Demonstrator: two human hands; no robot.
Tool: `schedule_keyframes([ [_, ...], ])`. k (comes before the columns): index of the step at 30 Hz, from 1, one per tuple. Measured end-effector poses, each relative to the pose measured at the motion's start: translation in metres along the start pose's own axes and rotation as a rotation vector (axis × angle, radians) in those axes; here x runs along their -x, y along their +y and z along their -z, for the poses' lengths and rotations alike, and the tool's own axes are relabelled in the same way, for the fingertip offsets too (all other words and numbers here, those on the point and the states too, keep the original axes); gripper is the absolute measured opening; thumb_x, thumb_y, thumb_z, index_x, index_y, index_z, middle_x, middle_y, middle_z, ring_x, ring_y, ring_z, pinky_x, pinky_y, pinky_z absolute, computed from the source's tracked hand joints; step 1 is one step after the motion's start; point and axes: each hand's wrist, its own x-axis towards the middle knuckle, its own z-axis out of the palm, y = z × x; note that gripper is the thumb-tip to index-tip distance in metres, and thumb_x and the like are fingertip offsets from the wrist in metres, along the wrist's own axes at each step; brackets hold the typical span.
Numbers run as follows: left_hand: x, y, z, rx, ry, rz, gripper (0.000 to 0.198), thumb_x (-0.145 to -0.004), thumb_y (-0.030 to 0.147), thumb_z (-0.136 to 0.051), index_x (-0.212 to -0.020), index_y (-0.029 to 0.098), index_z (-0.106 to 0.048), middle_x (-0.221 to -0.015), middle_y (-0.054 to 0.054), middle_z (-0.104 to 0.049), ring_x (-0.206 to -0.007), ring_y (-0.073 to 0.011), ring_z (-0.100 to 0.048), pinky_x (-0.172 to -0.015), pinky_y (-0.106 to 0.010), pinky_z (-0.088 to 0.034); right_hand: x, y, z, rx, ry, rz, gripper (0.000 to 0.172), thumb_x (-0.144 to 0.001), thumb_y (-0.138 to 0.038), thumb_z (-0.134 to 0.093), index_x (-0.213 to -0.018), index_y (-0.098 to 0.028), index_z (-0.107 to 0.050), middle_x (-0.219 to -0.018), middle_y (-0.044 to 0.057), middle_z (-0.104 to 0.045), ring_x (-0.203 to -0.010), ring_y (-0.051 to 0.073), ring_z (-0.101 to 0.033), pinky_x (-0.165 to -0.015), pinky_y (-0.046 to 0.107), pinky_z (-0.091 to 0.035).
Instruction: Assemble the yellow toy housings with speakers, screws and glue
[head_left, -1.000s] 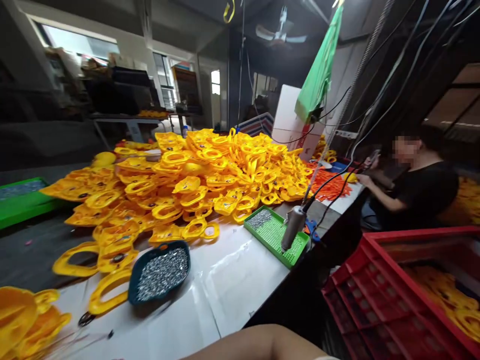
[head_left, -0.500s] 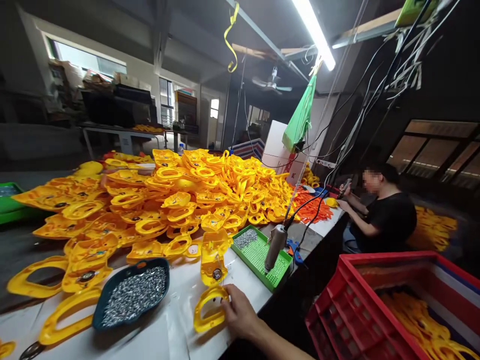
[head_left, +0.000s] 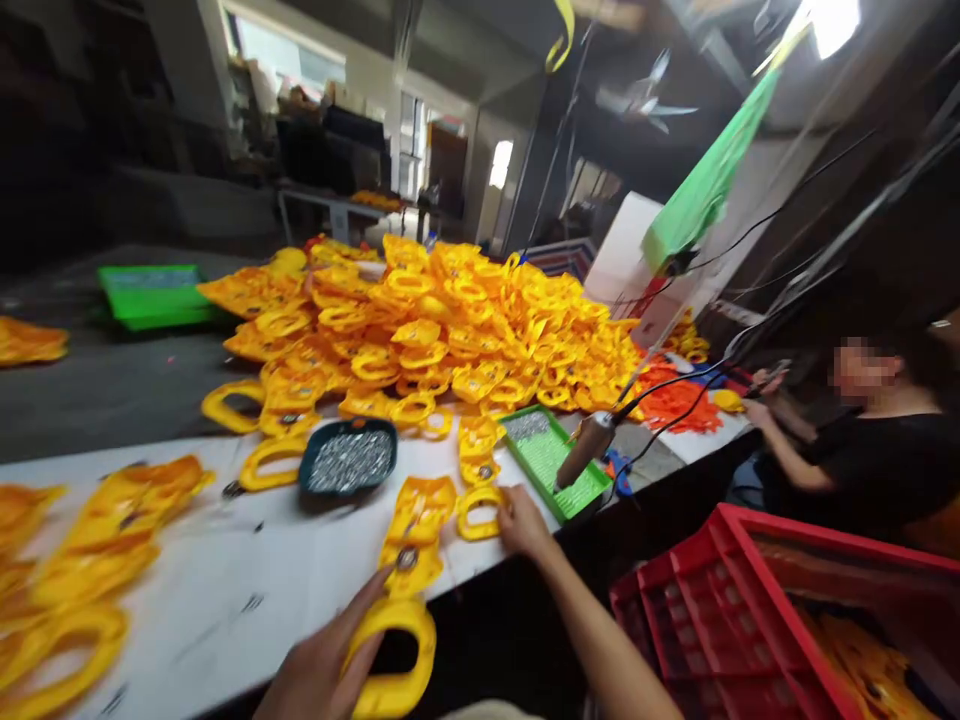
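My left hand is closed round the loop handle of a yellow plastic shell at the near table edge. That shell has a round metal piece near its middle. My right hand pinches the loop of a second yellow shell, which lies on white sheeting to the right of the first. Right beside it are a green perforated tray with small metal parts and a hanging electric screwdriver. A dark scoop-like tray full of shiny small metal pieces sits farther left.
A large heap of yellow shells covers the table's middle. More shells lie at left, and a green tray stands behind. At lower right is a red crate. A co-worker sits at right near orange pieces.
The view has swung left. My left hand has come into view, holding a yellow shell by its loop. My right hand still grips the loop of the other shell.
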Motion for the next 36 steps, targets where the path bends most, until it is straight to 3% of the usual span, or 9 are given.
schedule_keyframes([
  [3,-0.004,0.01,-0.009,0.001,-0.149,0.039,0.05,-0.089,0.031,-0.048,-0.139,0.036,-0.048,-0.118,0.003,-0.07,-0.101,-0.0226,-0.071,-0.084,-0.034,-0.06,0.007,0.013,0.003,-0.05,-0.04,-0.009,0.029,-0.093,-0.021,-0.051,-0.121,-0.015,-0.055,-0.11,0.008,-0.059,-0.095,0.019,-0.059,-0.088,0.039,-0.05],
  [6,-0.022,0.019,-0.024,-0.071,-0.125,0.061,0.054,-0.089,0.028,-0.047,-0.143,0.026,-0.045,-0.128,-0.002,-0.065,-0.109,-0.0235,-0.068,-0.09,-0.034,-0.058,0.016,0.024,0.009,-0.09,-0.07,0.008,0.038,-0.09,-0.016,-0.044,-0.127,-0.015,-0.053,-0.112,0.011,-0.056,-0.099,0.02,-0.058,-0.092,0.039,-0.048],
  [11,-0.042,0.015,-0.043,-0.172,-0.055,0.103,0.056,-0.089,0.025,-0.051,-0.144,0.026,-0.043,-0.13,-0.004,-0.064,-0.11,-0.0238,-0.067,-0.093,-0.034,-0.056,0.031,0.03,0.02,-0.12,-0.098,0.042,0.039,-0.09,-0.022,-0.043,-0.127,-0.016,-0.054,-0.109,0.011,-0.055,-0.099,0.023,-0.058,-0.089,0.039,-0.049],
  [18,-0.05,0.013,-0.046,-0.343,-0.081,0.189,0.053,-0.089,0.027,-0.052,-0.142,0.022,-0.045,-0.129,-0.007,-0.064,-0.103,-0.0257,-0.069,-0.084,-0.033,-0.057,0.049,0.028,0.032,-0.176,-0.209,0.094,0.038,-0.09,-0.025,-0.046,-0.126,-0.018,-0.057,-0.104,0.008,-0.057,-0.076,0.017,-0.059,-0.073,0.032,-0.05],
  [21,-0.048,0.018,-0.04,-0.371,-0.122,0.191,0.055,-0.089,0.034,-0.055,-0.142,0.023,-0.044,-0.127,-0.007,-0.065,-0.106,-0.0261,-0.067,-0.085,-0.033,-0.055,0.053,0.029,0.042,-0.234,-0.152,0.078,0.032,-0.091,-0.029,-0.05,-0.119,-0.019,-0.062,-0.1,0.007,-0.059,-0.062,0.012,-0.054,-0.061,0.028,-0.048],
  [26,-0.054,0.033,-0.031,-0.458,0.016,0.042,0.04,-0.087,0.04,-0.061,-0.124,0.024,-0.062,-0.137,-0.011,-0.053,-0.115,-0.0301,-0.055,-0.096,-0.042,-0.049,0.045,0.017,0.047,-0.305,0.171,0.04,0.02,-0.091,-0.034,-0.055,-0.1,-0.021,-0.068,-0.086,0.003,-0.059,-0.057,0.01,-0.05,-0.06,0.026,-0.046],
  [28,-0.062,0.043,-0.034,-0.449,0.037,-0.028,0.033,-0.086,0.039,-0.062,-0.116,0.025,-0.066,-0.137,-0.01,-0.051,-0.117,-0.0304,-0.05,-0.099,-0.045,-0.046,0.037,0.01,0.042,-0.3,0.131,0.017,0.023,-0.089,-0.037,-0.059,-0.103,-0.021,-0.068,-0.085,0.002,-0.058,-0.055,0.01,-0.05,-0.058,0.025,-0.045],
  [31,-0.076,0.057,-0.046,-0.406,-0.025,-0.123,0.026,-0.088,0.036,-0.061,-0.11,0.026,-0.069,-0.131,-0.009,-0.055,-0.117,-0.0295,-0.048,-0.1,-0.047,-0.045,0.026,0.003,0.033,-0.242,0.037,-0.011,0.025,-0.087,-0.036,-0.061,-0.105,-0.02,-0.068,-0.087,0.003,-0.058,-0.058,0.01,-0.053,-0.059,0.026,-0.044],
  [36,-0.098,0.07,-0.069,-0.329,-0.139,-0.244,0.024,-0.092,0.03,-0.057,-0.109,0.021,-0.07,-0.11,-0.01,-0.064,-0.1,-0.0259,-0.051,-0.089,-0.043,-0.048,0.013,0.006,0.033,-0.381,0.029,0.022,0.018,-0.089,-0.032,-0.057,-0.089,-0.018,-0.068,-0.086,0.004,-0.064,-0.061,0.012,-0.056,-0.061,0.026,-0.045],
])
